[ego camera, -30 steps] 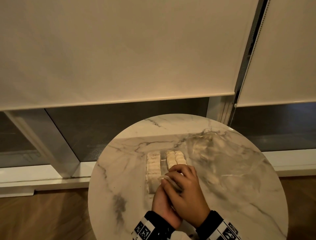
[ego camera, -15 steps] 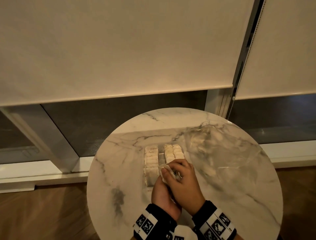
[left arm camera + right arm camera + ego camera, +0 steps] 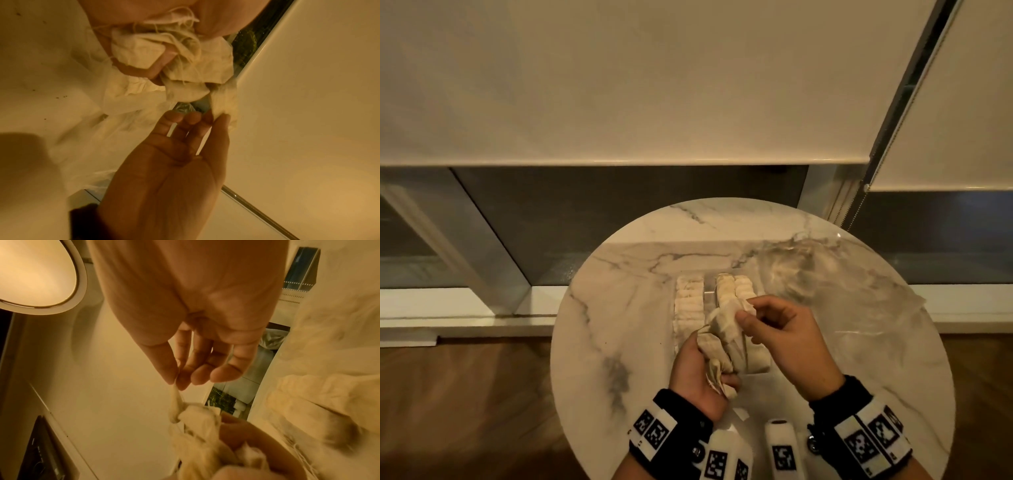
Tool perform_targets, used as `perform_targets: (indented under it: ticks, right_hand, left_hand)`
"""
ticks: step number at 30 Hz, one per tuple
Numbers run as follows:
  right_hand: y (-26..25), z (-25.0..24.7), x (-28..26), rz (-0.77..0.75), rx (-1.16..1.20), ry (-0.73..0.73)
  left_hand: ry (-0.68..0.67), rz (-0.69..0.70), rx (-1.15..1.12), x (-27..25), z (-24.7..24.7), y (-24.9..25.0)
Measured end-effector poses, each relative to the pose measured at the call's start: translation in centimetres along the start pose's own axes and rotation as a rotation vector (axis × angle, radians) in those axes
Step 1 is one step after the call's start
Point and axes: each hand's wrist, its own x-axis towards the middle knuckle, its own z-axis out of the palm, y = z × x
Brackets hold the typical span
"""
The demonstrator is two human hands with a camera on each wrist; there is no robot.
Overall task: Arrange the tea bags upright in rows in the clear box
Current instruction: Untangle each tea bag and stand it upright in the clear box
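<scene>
Left hand [image 3: 700,371], low centre of frame, clutches a bunch of tea bags [image 3: 717,356]; right hand [image 3: 782,337] pinches one bag's top corner. Bags look light, limp, tangle-prone: best held by the upper edge. Beyond, clear box [image 3: 707,294] holds upright rows on the marble table [image 3: 619,308].

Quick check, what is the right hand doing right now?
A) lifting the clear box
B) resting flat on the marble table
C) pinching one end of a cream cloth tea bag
C: the right hand pinches the top of a cream cloth tea bag between thumb and fingertips.
</scene>
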Motion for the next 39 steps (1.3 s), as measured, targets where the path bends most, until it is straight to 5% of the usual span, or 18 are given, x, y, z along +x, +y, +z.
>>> perform_targets:
  ticks: [13, 21, 26, 31, 34, 39]
  right_hand:
    - [-1.3, -0.8, 1.3, 0.049, 0.005, 0.045]
    - [0.2, -1.6, 3.0, 0.127, -0.073, 0.027]
    - [-0.1, -1.1, 3.0, 0.156, 0.096, -0.018]
    - [-1.1, 0.4, 2.8, 0.235, 0.409, -0.243]
    - [-1.3, 0.7, 2.4, 0.233, 0.175, -0.311]
    - [-0.6, 0.6, 2.5, 0.153, -0.12, -0.174]
  left_hand:
    - [-0.011, -0.047, -0.111, 0.7, -3.0, 2.6]
    - [0.026, 0.043, -0.127, 0.3, -5.4, 5.6]
    - [0.043, 0.024, -0.111, 0.2, -5.2, 5.7]
    - [-0.06, -0.057, -0.147, -0.2, -3.2, 3.5]
    - [-0.154, -0.091, -0.173, -1.2, -1.6, 2.9]
    - [-0.238, -0.08, -0.143, -2.0, -0.9, 2.9]
